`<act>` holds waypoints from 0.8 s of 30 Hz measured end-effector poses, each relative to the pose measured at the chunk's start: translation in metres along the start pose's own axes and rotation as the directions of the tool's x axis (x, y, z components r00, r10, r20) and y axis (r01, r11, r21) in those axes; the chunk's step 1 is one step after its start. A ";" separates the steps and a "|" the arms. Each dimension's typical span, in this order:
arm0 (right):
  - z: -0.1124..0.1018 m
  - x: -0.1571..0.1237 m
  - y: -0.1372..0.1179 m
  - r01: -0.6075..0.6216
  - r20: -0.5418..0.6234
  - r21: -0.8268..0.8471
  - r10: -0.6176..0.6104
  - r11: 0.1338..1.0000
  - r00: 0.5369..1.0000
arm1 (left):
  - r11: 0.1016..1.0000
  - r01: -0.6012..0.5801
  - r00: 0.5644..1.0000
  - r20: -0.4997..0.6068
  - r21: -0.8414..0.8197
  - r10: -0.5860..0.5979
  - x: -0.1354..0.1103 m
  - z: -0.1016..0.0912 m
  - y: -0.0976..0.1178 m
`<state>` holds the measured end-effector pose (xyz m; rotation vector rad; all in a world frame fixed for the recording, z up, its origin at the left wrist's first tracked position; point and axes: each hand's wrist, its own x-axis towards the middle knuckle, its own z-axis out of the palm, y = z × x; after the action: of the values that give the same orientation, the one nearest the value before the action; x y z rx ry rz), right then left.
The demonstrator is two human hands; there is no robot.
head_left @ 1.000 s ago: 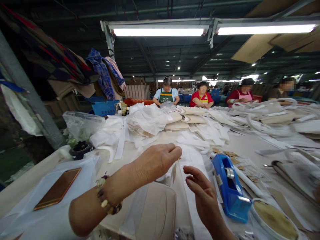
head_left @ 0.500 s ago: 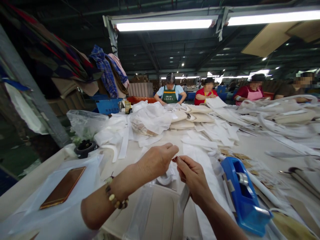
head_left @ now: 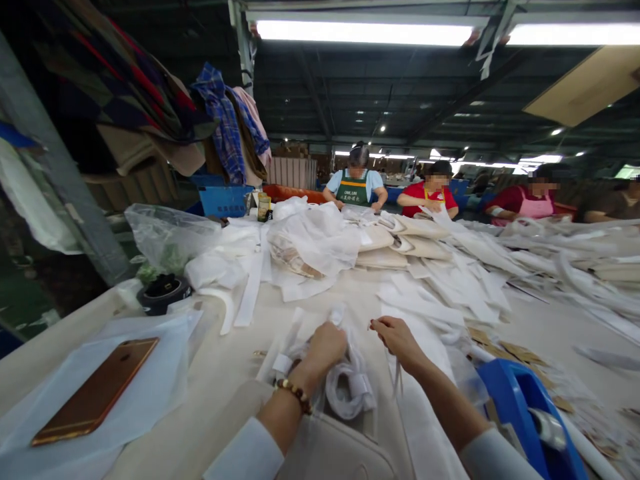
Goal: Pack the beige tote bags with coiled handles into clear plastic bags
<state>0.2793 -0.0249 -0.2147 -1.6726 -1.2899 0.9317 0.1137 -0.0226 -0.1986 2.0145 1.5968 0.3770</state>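
Observation:
My left hand (head_left: 327, 343) is closed at the top of a coiled strap (head_left: 345, 393) wrapped in white material; its fingertips are partly hidden. Below it lies a smooth beige bag (head_left: 340, 447), with clear plastic around its upper part. To the right, my right hand (head_left: 397, 340) hovers over the table with thumb and fingers pinched. A tiny dark tip shows at its fingertips, too small to name, and a thin pale strip hangs under the palm.
A blue tape dispenser (head_left: 530, 413) stands at right, near small brown tags (head_left: 525, 353). At left a phone (head_left: 100, 390) lies on white sheets, below a black tape roll (head_left: 164, 293). White strips and beige pieces (head_left: 380, 259) pile up behind; several co-workers sit beyond.
My hands, close together before, have parted. The left has moved down onto the wrapped strap; the right has moved slightly right, still pinched. The camera view has shifted.

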 end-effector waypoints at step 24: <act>0.043 0.025 0.016 -0.124 0.468 -0.072 0.143 0.990 0.872 | 0.982 0.077 0.993 -0.107 0.171 -0.059 -0.009 0.014 -0.001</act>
<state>0.2515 0.0037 -0.2488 -1.6365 -1.5256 1.4756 0.1180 -0.0339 -0.2097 2.0926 1.8123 0.3276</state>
